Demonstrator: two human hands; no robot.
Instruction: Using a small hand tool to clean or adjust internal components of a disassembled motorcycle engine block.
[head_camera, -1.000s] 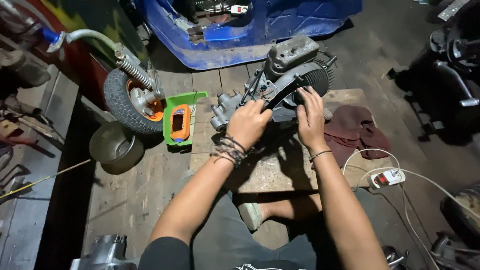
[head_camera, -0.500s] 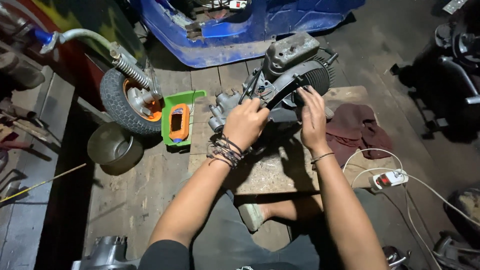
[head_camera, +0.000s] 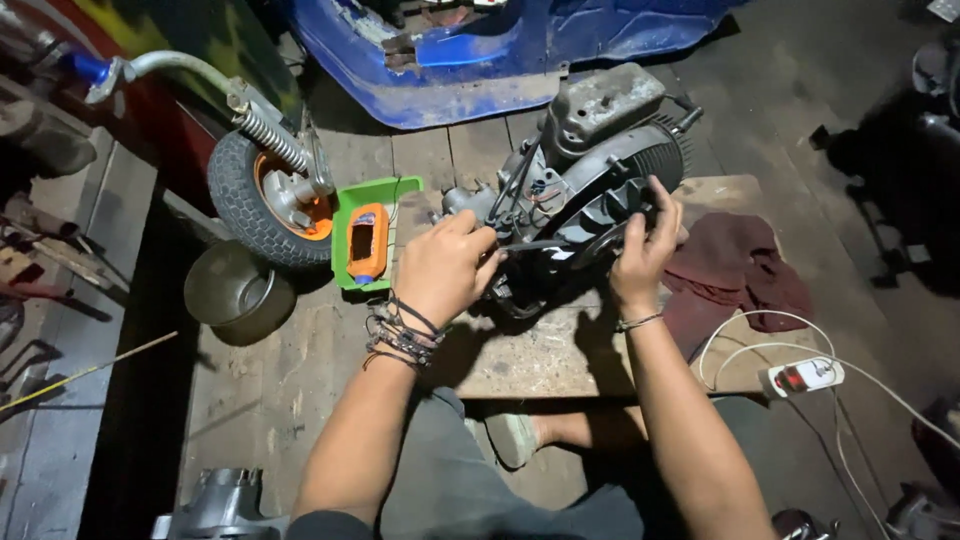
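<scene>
A grey scooter engine (head_camera: 590, 160) with a black fan cover lies on a low wooden board (head_camera: 520, 355) in front of me. My left hand (head_camera: 443, 268), with several bracelets at the wrist, grips the engine's left side near a dark cable. My right hand (head_camera: 645, 245) rests on the black fan cover, its fingers spread along the rim. My sandalled foot (head_camera: 512, 437) shows below the board.
A small wheel on a fork with a spring (head_camera: 268, 190) stands at the left, beside a green tray holding an orange bottle (head_camera: 367, 242) and a metal bowl (head_camera: 232, 292). A dark red rag (head_camera: 740, 270) and a white power strip (head_camera: 805, 377) lie right. Blue bodywork (head_camera: 480, 60) sits behind.
Both hands stay on the engine. My left hand has shifted slightly left and down along its side; my right hand's fingers have spread over the fan cover.
</scene>
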